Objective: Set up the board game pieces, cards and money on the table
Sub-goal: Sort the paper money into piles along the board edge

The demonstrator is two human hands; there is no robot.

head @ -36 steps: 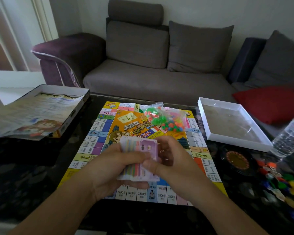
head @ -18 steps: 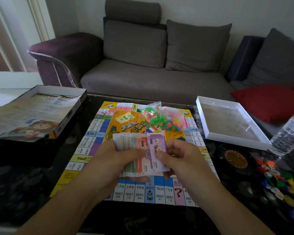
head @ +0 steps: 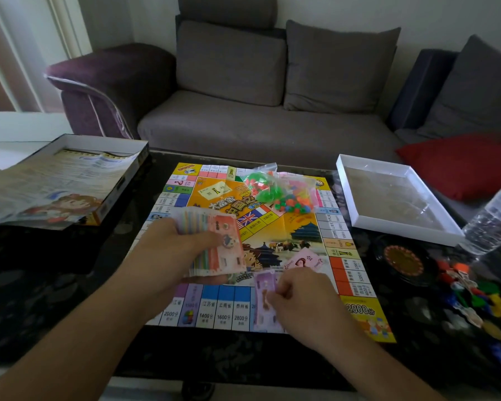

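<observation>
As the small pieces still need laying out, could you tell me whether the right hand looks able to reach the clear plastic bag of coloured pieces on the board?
Probably yes: the clear plastic bag of coloured pieces lies uncovered with open board before it, though the right hand holds a purple banknote.

- A dark, glossy patterned coffee table (head: pixel 243 354) carries everything.
- The game board (head: pixel 289 235) lies flat at its middle, reaching close to the near edge.
- A box half (head: pixel 110 195) holding a printed sheet sits at the far left corner.
- A white box tray (head: pixel 399 224) lies toward the far right corner.
- A round black spinner (head: pixel 402 260) sits just nearer than the tray.
- Coloured pawns (head: pixel 475 296) are scattered along the right edge.
- A clear water bottle (head: pixel 492 218) is at the right edge.
</observation>
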